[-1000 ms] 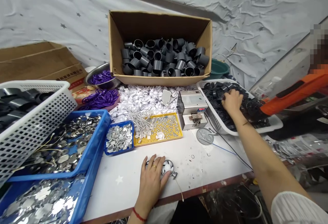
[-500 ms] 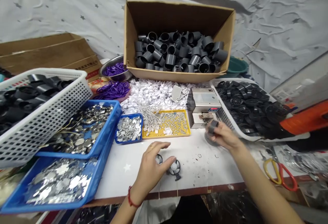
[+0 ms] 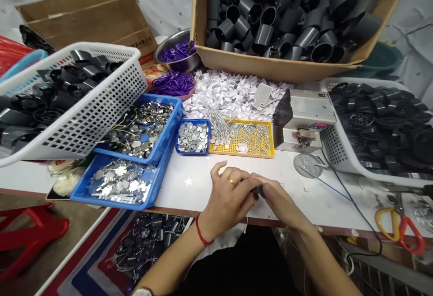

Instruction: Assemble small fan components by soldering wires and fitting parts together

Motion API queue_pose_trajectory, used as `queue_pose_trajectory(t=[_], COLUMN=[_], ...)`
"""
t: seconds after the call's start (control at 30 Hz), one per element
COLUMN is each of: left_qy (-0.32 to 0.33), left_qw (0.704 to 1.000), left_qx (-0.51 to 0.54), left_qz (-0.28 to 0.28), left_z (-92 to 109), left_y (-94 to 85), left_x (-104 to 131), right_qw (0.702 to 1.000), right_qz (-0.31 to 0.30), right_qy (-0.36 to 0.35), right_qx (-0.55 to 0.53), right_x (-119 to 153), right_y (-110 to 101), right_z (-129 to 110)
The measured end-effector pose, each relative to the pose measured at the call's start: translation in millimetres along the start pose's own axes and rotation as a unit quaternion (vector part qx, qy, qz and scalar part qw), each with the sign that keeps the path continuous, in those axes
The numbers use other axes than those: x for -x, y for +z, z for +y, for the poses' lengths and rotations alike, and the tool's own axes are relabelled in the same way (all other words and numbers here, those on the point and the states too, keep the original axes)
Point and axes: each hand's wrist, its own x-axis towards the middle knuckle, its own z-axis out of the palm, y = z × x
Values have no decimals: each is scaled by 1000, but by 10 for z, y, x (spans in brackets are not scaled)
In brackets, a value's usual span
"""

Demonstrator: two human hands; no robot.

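Note:
My left hand (image 3: 233,194) and my right hand (image 3: 279,199) meet over the near part of the white table. Between their fingertips they grip a small black plastic part (image 3: 258,190), mostly covered by the fingers. Left of it, my left hand is curled with its index finger raised; my right hand closes on it from the other side. Beyond the hands lie a yellow tray (image 3: 241,153) with small metal pieces and white-tipped wires, and a blue tray (image 3: 192,152) of flat metal pieces.
A metal machine (image 3: 309,106) with a red display stands behind a clear round dish (image 3: 307,165). A cardboard box (image 3: 270,63) holds grey plastic cups. White baskets (image 3: 98,102) of black parts flank the table. Scissors (image 3: 401,224) lie at the right edge.
My right hand has come from beside the machine with a black part to meet my left hand. The small fans that lay by my left hand no longer show. The view has shifted.

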Motion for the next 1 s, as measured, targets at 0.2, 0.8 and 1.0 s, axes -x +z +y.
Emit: queue_pose_trajectory(t=[0.2,0.8,1.0], left_qy=[-81,-77,-115], left_qw=[987,983,966], left_qx=[136,158,182], left_qz=[0,-51,-144], left_z=[27,87,-491], left_y=[8,-35,-16], left_x=[53,101,329], right_qw=[995,996,982], right_qz=[-50,-59,-27], right_qy=[-12,-57,-35], right_qx=[-90,44,184], right_x=[48,225,300], right_y=[71,30,-110], right_z=[111,128,0])
